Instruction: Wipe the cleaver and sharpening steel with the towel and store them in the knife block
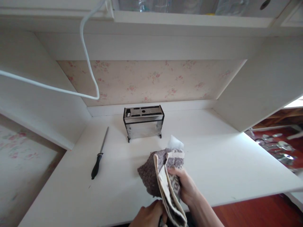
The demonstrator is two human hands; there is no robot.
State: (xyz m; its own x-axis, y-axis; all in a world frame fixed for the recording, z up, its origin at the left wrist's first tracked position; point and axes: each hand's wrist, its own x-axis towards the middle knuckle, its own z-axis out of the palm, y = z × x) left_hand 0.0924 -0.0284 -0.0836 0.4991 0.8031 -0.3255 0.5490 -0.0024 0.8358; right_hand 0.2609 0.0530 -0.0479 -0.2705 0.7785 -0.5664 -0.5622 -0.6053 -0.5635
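A grey-brown cloth (pixel 157 171) with a cream edge is bunched up over the front of the white counter (pixel 224 157). My right hand (pixel 186 186) is closed around the cloth's middle, fingers wrapped on its right side. My left hand (pixel 149 216) is at the bottom edge of the view, closed on the cloth's hanging lower end. Something white (pixel 175 142) pokes out behind the top of the cloth; I cannot make out what it is. A metal knife block (pixel 143 122) with empty slots stands farther back on the counter.
A sharpening steel (pixel 99 154) with a black handle lies left of the block. A white cable (pixel 87 60) hangs from above at the left. Floral wallpaper (pixel 151 80) backs the niche. Several spoons (pixel 276 148) lie on a red surface at the right.
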